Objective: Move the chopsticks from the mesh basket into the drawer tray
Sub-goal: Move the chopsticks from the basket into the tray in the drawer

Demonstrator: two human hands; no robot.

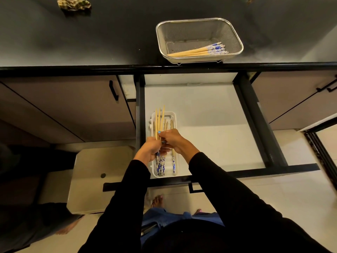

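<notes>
- We hold a bunch of chopsticks [159, 123] over the white tray [173, 115] in the open drawer [209, 114], tips pointing away from us.
- Our left hand [150, 150] grips the patterned ends; our right hand [173, 139] pinches the shafts.
- Some chopsticks already lie in the tray.
- More chopsticks [198, 50] wait in the mesh basket [235, 36] on the counter [73, 33].
- Next, we judge, lower the bunch flat and let go.

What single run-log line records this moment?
hands: left hand and right hand grip chopsticks over tray | drawer: open | basket: more chopsticks left
</notes>
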